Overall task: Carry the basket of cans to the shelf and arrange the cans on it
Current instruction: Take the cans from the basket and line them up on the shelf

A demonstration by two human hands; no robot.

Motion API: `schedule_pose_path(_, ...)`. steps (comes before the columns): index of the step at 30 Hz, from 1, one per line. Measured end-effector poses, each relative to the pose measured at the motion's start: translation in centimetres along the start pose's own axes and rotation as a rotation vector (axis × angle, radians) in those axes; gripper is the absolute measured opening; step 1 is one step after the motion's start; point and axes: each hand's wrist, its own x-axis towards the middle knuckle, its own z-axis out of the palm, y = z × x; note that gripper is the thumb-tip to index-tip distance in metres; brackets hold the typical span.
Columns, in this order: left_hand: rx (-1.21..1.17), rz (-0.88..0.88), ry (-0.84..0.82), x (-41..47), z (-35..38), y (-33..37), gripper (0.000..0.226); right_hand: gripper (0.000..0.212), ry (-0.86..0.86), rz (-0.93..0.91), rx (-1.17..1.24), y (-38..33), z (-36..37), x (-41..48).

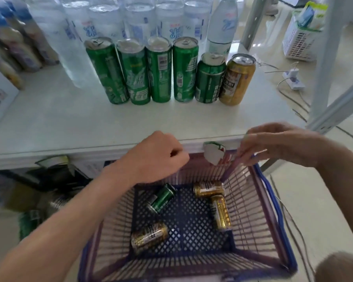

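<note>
Purple-blue plastic basket [251, 200] sits just below the shelf [69, 121] edge w/ 3 gold cans [220, 212] + 1 green can [162, 198] lying on its floor. Left hand [157, 157] is curled in a fist over the far rim, can't tell if it's got anything; right hand [277, 145] hooks fingers on the far-right rim corner, blurry tho. Up top I see a row of 6 cans [159, 72] standing, water bottles [139, 21] behind.

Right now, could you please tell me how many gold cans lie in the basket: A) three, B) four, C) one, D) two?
A: the basket holds a gold can at the back, one on the right and one at the front, beside a single green can.
</note>
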Motion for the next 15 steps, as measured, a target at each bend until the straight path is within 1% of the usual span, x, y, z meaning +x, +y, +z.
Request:
schedule_pose_path(1, 0.044, -0.042, -0.147, -0.4, 0.2, -0.2, 0.042, 0.035, -0.158, 0.087, -0.082, 0.4, -0.2, -0.2)
schedule_pose_path(2, 0.103, -0.077, -0.283, -0.7, 0.7, -0.5, 0.042, 0.036, -0.273, 0.171, -0.17, 0.8, -0.1, -0.2)
schedule_pose_path(3, 0.154, -0.118, -0.406, -1.1, 1.6, -1.2, 0.042, 0.036, -0.339, 0.256, -0.249, 1.4, 0.4, 0.1)
schedule_pose_path(5, 0.242, -0.226, -0.615, -1.6, 4.0, -3.3, 0.037, 0.039, -0.351, 0.416, -0.361, 3.4, 2.0, 1.4)
schedule_pose_path(6, 0.271, -0.271, -0.693, -1.7, 5.3, -4.6, 0.033, 0.039, -0.339, 0.486, -0.416, 4.8, 3.0, 2.3)
schedule_pose_path(7, 0.275, -0.317, -0.739, -1.7, 6.6, -6.2, 0.029, 0.036, -0.33, 0.552, -0.476, 6.6, 3.9, 3.5)
schedule_pose_path(9, 0.199, -0.43, -0.738, -1.4, 8.7, -9.5, 0.022, 0.019, -0.312, 0.705, -0.591, 10.1, 5.8, 5.8)
schedule_pose_path(11, 0.193, -0.502, -0.663, -1.6, 10.4, -12.1, 0.012, 0.019, -0.26, 0.786, -0.735, 13.4, 7.1, 7.5)
schedule_pose_path(13, 0.279, -0.513, -0.575, -1.6, 12.1, -14.4, 0.03, 0.022, -0.164, 0.776, -0.818, 16.1, 7.8, 8.7)
schedule_pose_path(14, 0.306, -0.52, -0.535, -1.7, 13.2, -15.0, 0.035, 0.025, -0.132, 0.791, -0.826, 17.4, 7.9, 8.9)
schedule_pose_path(15, 0.325, -0.524, -0.512, -1.6, 14.3, -15.5, 0.038, 0.036, -0.115, 0.822, -0.819, 18.5, 8.2, 9.1)
